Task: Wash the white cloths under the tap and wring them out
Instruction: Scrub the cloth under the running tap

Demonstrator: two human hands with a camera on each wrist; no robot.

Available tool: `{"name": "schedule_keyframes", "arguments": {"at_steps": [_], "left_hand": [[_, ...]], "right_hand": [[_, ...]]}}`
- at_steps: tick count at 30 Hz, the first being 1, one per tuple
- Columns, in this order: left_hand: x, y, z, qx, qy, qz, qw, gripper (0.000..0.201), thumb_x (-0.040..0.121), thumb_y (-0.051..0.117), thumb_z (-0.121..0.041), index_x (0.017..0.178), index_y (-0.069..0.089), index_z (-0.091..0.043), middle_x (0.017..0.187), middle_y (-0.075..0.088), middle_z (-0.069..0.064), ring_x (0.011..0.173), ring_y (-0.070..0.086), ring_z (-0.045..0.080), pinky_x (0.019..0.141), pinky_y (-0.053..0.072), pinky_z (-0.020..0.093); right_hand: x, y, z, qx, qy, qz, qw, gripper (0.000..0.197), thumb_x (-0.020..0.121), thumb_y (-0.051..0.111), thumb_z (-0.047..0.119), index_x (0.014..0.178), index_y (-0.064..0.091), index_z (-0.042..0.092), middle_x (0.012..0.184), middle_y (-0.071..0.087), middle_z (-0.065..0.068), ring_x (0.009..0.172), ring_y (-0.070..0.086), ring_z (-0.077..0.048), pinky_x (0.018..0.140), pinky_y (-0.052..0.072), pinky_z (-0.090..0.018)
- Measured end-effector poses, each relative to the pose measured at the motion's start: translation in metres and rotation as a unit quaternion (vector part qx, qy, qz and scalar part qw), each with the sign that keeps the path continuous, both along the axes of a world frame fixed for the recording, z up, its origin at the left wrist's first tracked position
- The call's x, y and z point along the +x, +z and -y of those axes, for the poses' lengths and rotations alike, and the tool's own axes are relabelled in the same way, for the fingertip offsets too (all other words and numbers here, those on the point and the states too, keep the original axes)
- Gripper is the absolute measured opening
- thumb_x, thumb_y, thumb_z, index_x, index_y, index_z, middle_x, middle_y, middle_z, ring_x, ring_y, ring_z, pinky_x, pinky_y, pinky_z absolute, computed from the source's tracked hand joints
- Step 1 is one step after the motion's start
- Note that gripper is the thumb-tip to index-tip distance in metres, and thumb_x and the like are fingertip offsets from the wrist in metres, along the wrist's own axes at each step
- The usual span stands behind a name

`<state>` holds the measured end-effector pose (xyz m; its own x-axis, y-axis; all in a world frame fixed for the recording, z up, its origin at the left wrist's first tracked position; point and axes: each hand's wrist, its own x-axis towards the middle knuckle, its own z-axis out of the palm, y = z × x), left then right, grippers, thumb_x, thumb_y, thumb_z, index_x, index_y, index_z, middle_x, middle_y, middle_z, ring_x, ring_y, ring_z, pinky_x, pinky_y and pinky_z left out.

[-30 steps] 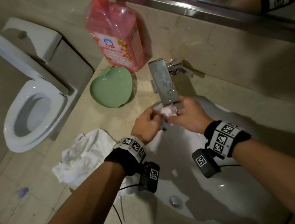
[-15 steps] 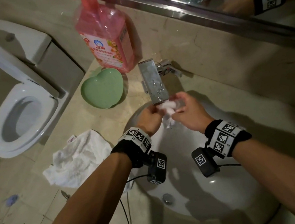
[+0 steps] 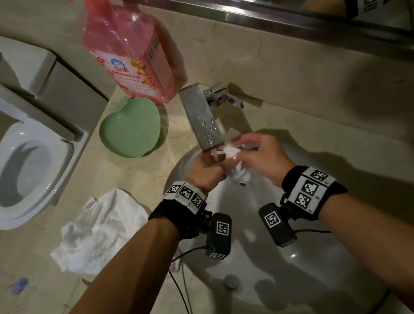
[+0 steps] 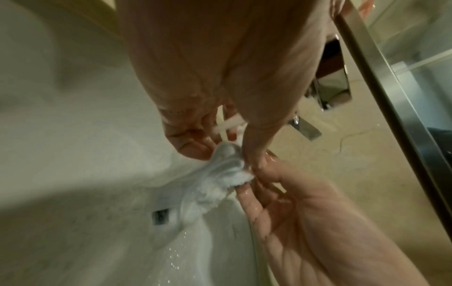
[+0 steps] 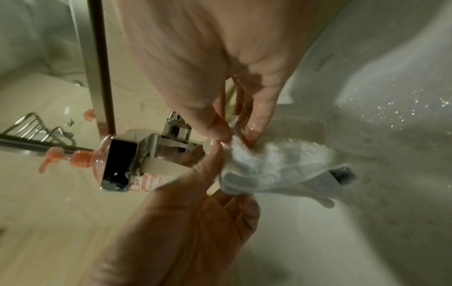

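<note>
A small wet white cloth (image 3: 232, 151) is bunched just under the steel tap spout (image 3: 203, 118), over the white sink (image 3: 329, 259). My left hand (image 3: 207, 167) pinches its left side and my right hand (image 3: 258, 156) pinches its right side. In the left wrist view the left hand (image 4: 220, 152) nips the cloth (image 4: 220, 183) between thumb and fingers. In the right wrist view the right hand (image 5: 234, 135) pinches the top of the cloth (image 5: 276, 166), and its tail hangs into the basin. A second white cloth (image 3: 97, 231) lies crumpled on the counter to the left.
A green heart-shaped dish (image 3: 131, 131) and a pink soap pump bottle (image 3: 130, 57) stand on the counter left of the tap. A mirror with a steel frame (image 3: 286, 18) runs along the back wall. The toilet (image 3: 23, 172) is beyond the counter's left edge.
Both hands stay under the spout and keep working the cloth. Its tail now hangs lower between them, and the right hand's fingers are less tightly curled.
</note>
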<state>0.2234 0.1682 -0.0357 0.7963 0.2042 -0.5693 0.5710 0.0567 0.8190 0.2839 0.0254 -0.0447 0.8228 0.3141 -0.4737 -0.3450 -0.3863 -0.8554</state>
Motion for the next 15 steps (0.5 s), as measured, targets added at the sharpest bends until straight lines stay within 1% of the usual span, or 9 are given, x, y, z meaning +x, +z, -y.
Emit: {"name": "schedule_keyframes", "arguments": {"at_steps": [2,3,5,7,9,10,12,13,15], "left_hand": [[-0.003,-0.001,-0.012,0.019,-0.008,0.01,1.0,0.034,0.083,0.074,-0.003,0.115,0.064,-0.001,0.106,0.07,0.016,0.076,0.065,0.012,0.063,0.05,0.018],[-0.005,-0.002,-0.019,0.014,0.003,0.011,1.0,0.034,0.083,0.072,0.002,0.116,0.064,0.0,0.099,0.071,0.013,0.069,0.064,0.007,0.056,0.046,0.013],[-0.008,-0.002,-0.028,0.022,0.016,0.002,1.0,0.024,0.088,0.065,0.003,0.111,0.064,-0.002,0.083,0.067,0.003,0.059,0.059,0.004,0.05,0.042,0.01],[-0.011,-0.005,-0.04,0.095,-0.015,-0.011,0.995,0.015,0.096,0.056,-0.004,0.108,0.064,-0.003,0.078,0.063,-0.001,0.066,0.056,0.009,0.057,0.045,0.012],[-0.013,-0.01,-0.052,0.167,-0.061,-0.024,0.984,0.022,0.102,0.045,-0.012,0.113,0.063,-0.004,0.085,0.063,0.002,0.074,0.057,0.014,0.068,0.048,0.021],[-0.014,-0.011,-0.057,0.192,-0.072,-0.032,0.978,0.027,0.104,0.041,-0.016,0.114,0.063,-0.004,0.087,0.062,0.004,0.072,0.057,0.014,0.067,0.047,0.023],[-0.018,-0.011,-0.066,0.205,-0.073,-0.043,0.975,0.03,0.104,0.04,-0.025,0.11,0.063,-0.007,0.088,0.063,0.006,0.064,0.053,0.01,0.058,0.043,0.02],[-0.021,-0.01,-0.069,0.196,-0.075,-0.052,0.976,0.03,0.103,0.044,-0.033,0.107,0.063,-0.01,0.092,0.065,0.008,0.066,0.055,0.009,0.059,0.044,0.019],[-0.026,-0.008,-0.072,0.208,-0.105,-0.073,0.97,0.042,0.09,0.058,-0.054,0.109,0.059,-0.016,0.103,0.065,0.004,0.081,0.06,0.015,0.072,0.048,0.026]], "right_hand": [[0.002,-0.004,-0.005,0.022,-0.004,-0.028,0.999,0.037,0.083,0.07,-0.003,0.102,0.076,0.028,0.11,0.074,0.004,0.088,0.075,-0.012,0.08,0.063,-0.035],[0.002,-0.006,-0.008,0.023,-0.008,-0.03,0.999,0.038,0.083,0.067,-0.004,0.098,0.076,0.03,0.105,0.076,0.005,0.087,0.075,-0.014,0.08,0.063,-0.036],[0.004,-0.011,-0.012,0.015,-0.018,-0.024,0.999,0.036,0.084,0.061,-0.002,0.089,0.076,0.031,0.098,0.077,0.005,0.088,0.074,-0.017,0.08,0.061,-0.033],[0.004,-0.015,-0.016,-0.002,-0.02,-0.016,1.0,0.034,0.088,0.057,0.001,0.083,0.075,0.03,0.091,0.075,0.006,0.08,0.07,-0.01,0.068,0.056,-0.022],[0.003,-0.02,-0.02,-0.032,-0.01,-0.007,0.999,0.032,0.093,0.056,0.005,0.078,0.072,0.028,0.083,0.071,0.007,0.062,0.061,0.001,0.05,0.045,-0.013],[0.001,-0.021,-0.023,-0.047,-0.003,-0.002,0.999,0.03,0.094,0.057,0.008,0.076,0.07,0.028,0.08,0.069,0.008,0.058,0.058,0.001,0.047,0.042,-0.012],[-0.002,-0.022,-0.029,-0.074,0.035,0.016,0.997,0.028,0.097,0.058,0.015,0.075,0.067,0.028,0.077,0.066,0.01,0.063,0.056,-0.006,0.053,0.045,-0.017],[-0.003,-0.021,-0.033,-0.085,0.067,0.028,0.994,0.027,0.099,0.057,0.018,0.075,0.066,0.027,0.075,0.064,0.01,0.064,0.055,-0.008,0.056,0.044,-0.022],[-0.006,-0.018,-0.04,-0.105,0.123,0.049,0.986,0.026,0.104,0.05,0.022,0.082,0.065,0.023,0.075,0.061,0.007,0.065,0.052,-0.009,0.059,0.041,-0.026]]}}
